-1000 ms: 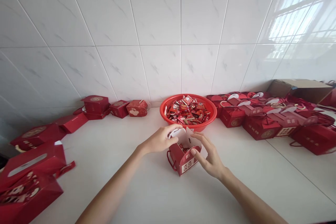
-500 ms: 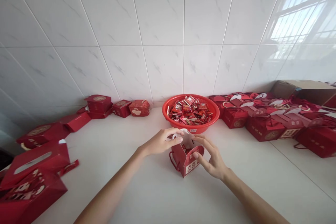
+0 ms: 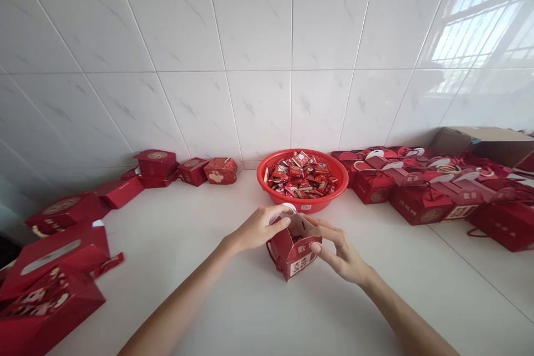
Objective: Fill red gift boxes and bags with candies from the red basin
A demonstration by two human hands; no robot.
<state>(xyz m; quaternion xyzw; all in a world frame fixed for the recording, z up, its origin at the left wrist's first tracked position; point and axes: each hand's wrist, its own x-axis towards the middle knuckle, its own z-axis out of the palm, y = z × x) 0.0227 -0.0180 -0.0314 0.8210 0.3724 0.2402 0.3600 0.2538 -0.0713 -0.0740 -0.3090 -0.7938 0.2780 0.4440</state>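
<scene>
A small red paper candy box (image 3: 294,258) stands upright on the white counter with its top flaps raised and apart. Wrapped candies are partly visible inside, and a red cord handle hangs at its left side. My left hand (image 3: 261,229) grips the upper left edge, thumb and fingers at the flap. At the right, my right hand (image 3: 340,250) has its thumb by the front flap and its fingers along the right side. Just behind the box sits a red plastic basket (image 3: 267,189) heaped with wrapped candies (image 3: 301,177).
Many closed red gift boxes (image 3: 421,204) crowd the right side, before a brown cardboard carton (image 3: 494,136). Along the left lie more red boxes (image 3: 156,165) and an open box (image 3: 62,311) with packets inside. A tiled wall (image 3: 258,111) bounds the back.
The candy box has turned slightly and shifted a little left, showing more of its front. My right hand has closed in on its right side; my left hand stays at the left edge.
</scene>
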